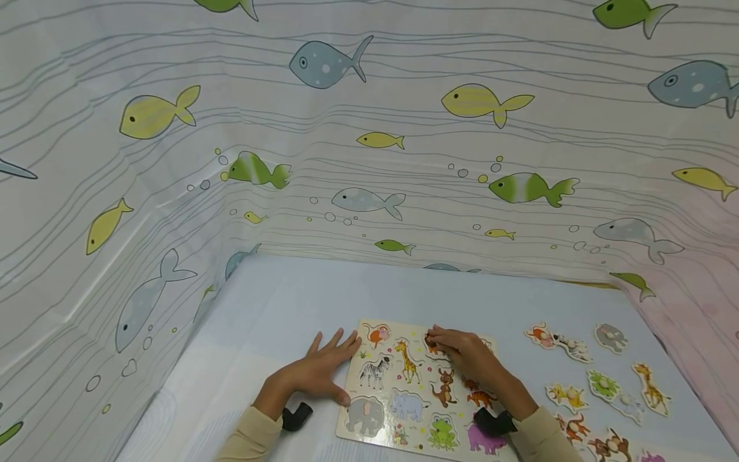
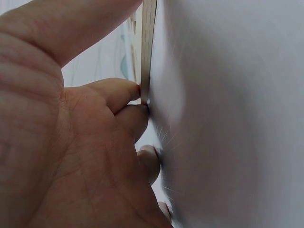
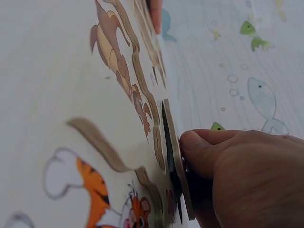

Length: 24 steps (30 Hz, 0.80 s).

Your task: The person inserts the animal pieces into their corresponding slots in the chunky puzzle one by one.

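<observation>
A wooden animal puzzle board (image 1: 381,324) lies flat, with pictured recesses such as a zebra, a giraffe and an elephant. My left hand (image 1: 317,374) is spread at its left edge, with fingertips and thumb against the board. In the left wrist view, two of its fingers (image 2: 135,118) meet the board's side (image 2: 147,52). My right hand (image 1: 473,359) is over the board's upper right. It pinches a thin wooden puzzle piece (image 3: 179,156), seen edge-on close over the board in the right wrist view; the picture on that piece is hidden there.
Loose puzzle pieces lie right of the board, among them an elephant (image 1: 611,338), a giraffe (image 1: 651,387), a zebra (image 1: 573,348) and a lime-green piece (image 1: 603,384). A fish-patterned sheet (image 1: 369,167) hangs behind and beside the white table surface (image 1: 300,289).
</observation>
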Tool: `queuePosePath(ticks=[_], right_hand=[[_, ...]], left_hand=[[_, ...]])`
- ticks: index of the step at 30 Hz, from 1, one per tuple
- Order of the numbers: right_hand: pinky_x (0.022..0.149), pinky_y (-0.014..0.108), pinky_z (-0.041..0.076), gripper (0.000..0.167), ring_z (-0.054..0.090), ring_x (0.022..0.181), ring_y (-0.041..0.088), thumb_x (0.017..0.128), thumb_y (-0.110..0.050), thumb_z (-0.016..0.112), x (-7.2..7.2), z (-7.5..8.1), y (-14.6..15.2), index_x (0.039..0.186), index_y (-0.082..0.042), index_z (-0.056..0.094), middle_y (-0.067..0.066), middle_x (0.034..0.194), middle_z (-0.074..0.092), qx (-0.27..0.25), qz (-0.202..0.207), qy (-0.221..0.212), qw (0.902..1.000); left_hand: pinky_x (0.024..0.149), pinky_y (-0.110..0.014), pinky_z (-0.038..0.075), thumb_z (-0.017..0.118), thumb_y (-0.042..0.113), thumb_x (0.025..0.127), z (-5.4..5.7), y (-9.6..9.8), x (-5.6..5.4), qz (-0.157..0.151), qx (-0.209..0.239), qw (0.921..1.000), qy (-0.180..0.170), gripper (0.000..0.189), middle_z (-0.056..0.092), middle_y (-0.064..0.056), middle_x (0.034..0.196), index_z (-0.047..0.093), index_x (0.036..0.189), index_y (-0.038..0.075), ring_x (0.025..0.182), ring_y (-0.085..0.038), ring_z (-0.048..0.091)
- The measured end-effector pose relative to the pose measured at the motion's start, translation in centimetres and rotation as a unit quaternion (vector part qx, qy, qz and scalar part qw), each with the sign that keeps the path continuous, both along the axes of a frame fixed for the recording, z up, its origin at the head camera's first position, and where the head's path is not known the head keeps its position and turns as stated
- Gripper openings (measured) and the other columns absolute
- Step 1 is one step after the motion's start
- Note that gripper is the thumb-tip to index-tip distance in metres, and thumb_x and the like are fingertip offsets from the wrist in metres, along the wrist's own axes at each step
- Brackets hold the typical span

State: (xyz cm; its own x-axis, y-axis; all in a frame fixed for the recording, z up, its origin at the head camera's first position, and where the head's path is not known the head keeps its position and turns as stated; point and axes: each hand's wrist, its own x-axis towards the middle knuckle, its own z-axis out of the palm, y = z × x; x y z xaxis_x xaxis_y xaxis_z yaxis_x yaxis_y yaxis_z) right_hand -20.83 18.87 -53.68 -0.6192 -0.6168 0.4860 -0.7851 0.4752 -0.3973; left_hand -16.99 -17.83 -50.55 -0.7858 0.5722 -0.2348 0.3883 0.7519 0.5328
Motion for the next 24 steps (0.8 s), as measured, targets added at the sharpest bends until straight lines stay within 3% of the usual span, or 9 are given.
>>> queuePosePath(ticks=[14,24], right_hand=[[0.087,0.039,0.06,0.032,0.066,0.117,0.033,0.086,0.005,0.071,0.3,0.17,-0.2,0.117,-0.001,0.073,0.015,0.123,0.071,0.003,-0.02,-0.031,0.9993],[0.088,0.038,0.06,0.032,0.065,0.118,0.036,0.088,0.004,0.068,0.24,0.2,-0.16,0.12,0.001,0.071,0.017,0.124,0.07,0.014,-0.014,-0.053,0.9984]], left_hand=[[0.121,-0.066,-0.009,0.084,0.054,0.065,0.08,0.09,0.02,-0.001,-0.001,1.0,0.004,0.122,0.013,-0.007,0.169,0.021,0.16,0.012,0.156,-0.037,0.001],[0.121,-0.066,-0.009,0.084,0.053,0.065,0.29,0.09,0.18,-0.004,-0.001,1.0,0.001,0.122,0.013,-0.008,0.169,0.02,0.16,0.011,0.156,-0.038,0.002]])
